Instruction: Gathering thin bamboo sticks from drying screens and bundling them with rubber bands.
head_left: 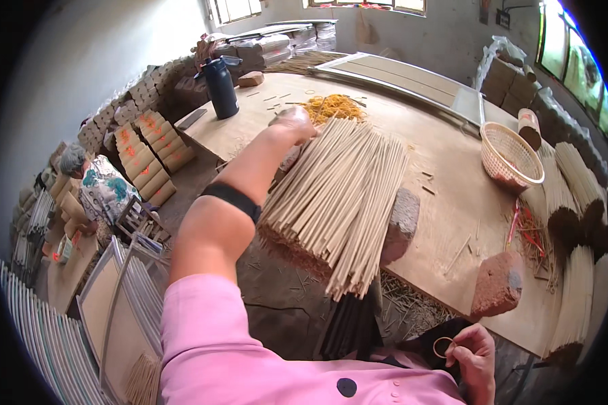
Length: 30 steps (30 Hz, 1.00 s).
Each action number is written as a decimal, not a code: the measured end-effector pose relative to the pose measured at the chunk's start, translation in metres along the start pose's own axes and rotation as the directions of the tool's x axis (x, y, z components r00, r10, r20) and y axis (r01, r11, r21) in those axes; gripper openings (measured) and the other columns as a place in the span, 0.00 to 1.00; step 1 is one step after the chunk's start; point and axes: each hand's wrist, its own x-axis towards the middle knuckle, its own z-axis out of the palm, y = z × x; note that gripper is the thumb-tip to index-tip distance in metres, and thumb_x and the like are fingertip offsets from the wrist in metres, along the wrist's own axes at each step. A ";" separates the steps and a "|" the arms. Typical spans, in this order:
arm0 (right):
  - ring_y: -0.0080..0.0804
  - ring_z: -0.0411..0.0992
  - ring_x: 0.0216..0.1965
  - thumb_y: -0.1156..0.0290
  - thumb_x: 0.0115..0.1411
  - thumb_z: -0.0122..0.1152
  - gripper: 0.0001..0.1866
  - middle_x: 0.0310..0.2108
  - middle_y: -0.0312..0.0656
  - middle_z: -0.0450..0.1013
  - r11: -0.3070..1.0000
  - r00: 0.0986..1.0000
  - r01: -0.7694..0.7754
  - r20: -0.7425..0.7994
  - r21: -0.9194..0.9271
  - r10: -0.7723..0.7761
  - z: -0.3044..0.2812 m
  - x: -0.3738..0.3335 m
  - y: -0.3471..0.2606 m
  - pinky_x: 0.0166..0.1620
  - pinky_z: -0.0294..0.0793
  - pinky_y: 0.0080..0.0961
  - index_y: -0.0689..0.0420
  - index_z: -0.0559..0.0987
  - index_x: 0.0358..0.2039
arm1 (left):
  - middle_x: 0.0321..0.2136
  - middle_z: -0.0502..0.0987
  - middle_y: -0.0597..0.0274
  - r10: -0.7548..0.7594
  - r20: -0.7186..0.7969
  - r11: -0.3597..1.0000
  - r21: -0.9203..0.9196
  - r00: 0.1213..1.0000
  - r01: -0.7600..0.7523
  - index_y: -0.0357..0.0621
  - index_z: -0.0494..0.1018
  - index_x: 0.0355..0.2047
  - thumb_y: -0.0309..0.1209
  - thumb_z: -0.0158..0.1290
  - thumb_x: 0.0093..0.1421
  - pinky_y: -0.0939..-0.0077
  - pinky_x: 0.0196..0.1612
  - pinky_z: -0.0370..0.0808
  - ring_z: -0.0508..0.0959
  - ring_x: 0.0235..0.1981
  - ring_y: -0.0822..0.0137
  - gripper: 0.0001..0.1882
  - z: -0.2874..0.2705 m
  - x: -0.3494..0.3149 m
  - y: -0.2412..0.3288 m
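Note:
A thick pile of thin tan sticks (334, 196) lies in front of me, its near ends jutting past the table edge. My left hand (294, 123) reaches to the far left end of this pile, beside a heap of yellow rubber bands (334, 106). Its fingers look bent down toward the sticks, but they are mostly hidden, so I cannot tell what they hold. Low at the right, near my body, my right hand (474, 351) pinches a single rubber band (435, 348), which hangs as a loop. A grey-brown brick (402, 219) stands against the pile's right side.
On the wooden table (452, 202) are a dark bottle (220, 88), a phone-like flat object (192, 119), a reddish brick (498, 283) and a cream basket (510, 155). Stick bundles (571, 182) line the right. A framed panel (405, 77) lies behind. Another person (105, 185) sits at the left.

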 end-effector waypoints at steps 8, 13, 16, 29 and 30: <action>0.26 0.72 0.19 0.82 0.51 0.57 0.10 0.23 0.45 0.74 0.996 0.995 -0.086 -0.056 -0.002 0.086 0.007 0.021 0.008 0.23 0.74 0.19 0.62 0.70 0.34 | 0.16 0.74 0.60 0.108 -0.019 0.980 -0.164 0.994 -0.110 0.39 0.75 0.27 0.36 0.54 0.60 0.79 0.18 0.70 0.73 0.15 0.74 0.12 -0.045 0.021 0.001; 0.25 0.73 0.21 0.83 0.52 0.56 0.10 0.24 0.43 0.75 0.987 0.987 -0.158 -0.020 0.008 0.158 -0.007 0.036 0.010 0.26 0.75 0.19 0.61 0.70 0.34 | 0.17 0.75 0.63 0.225 -0.462 0.967 0.001 0.858 -0.254 0.42 0.75 0.26 0.44 0.53 0.58 0.69 0.28 0.71 0.75 0.19 0.67 0.17 -0.101 0.035 0.037; 0.25 0.73 0.22 0.84 0.52 0.56 0.10 0.25 0.42 0.75 0.983 0.982 -0.182 0.052 0.008 0.181 -0.014 0.036 0.010 0.27 0.76 0.19 0.60 0.70 0.35 | 0.18 0.75 0.62 0.265 -0.489 0.940 -0.062 0.831 -0.336 0.42 0.77 0.31 0.38 0.50 0.61 0.80 0.23 0.72 0.75 0.18 0.75 0.13 -0.189 0.056 0.035; 0.23 0.73 0.27 0.85 0.54 0.54 0.10 0.28 0.42 0.74 0.971 0.936 -0.221 0.261 -0.089 0.237 -0.034 0.030 0.007 0.28 0.74 0.17 0.61 0.70 0.37 | 0.25 0.78 0.53 0.373 -0.046 0.897 0.272 0.927 -0.348 0.39 0.76 0.35 0.39 0.60 0.52 0.74 0.33 0.75 0.79 0.24 0.68 0.16 -0.026 -0.064 0.114; 0.23 0.73 0.25 0.85 0.54 0.54 0.10 0.27 0.43 0.74 0.967 0.943 -0.252 0.214 -0.046 0.256 -0.026 0.029 0.004 0.26 0.73 0.17 0.61 0.70 0.37 | 0.27 0.78 0.51 0.455 -0.219 0.865 0.338 0.863 -0.371 0.40 0.75 0.37 0.38 0.60 0.53 0.76 0.33 0.74 0.79 0.26 0.68 0.16 -0.038 -0.078 0.093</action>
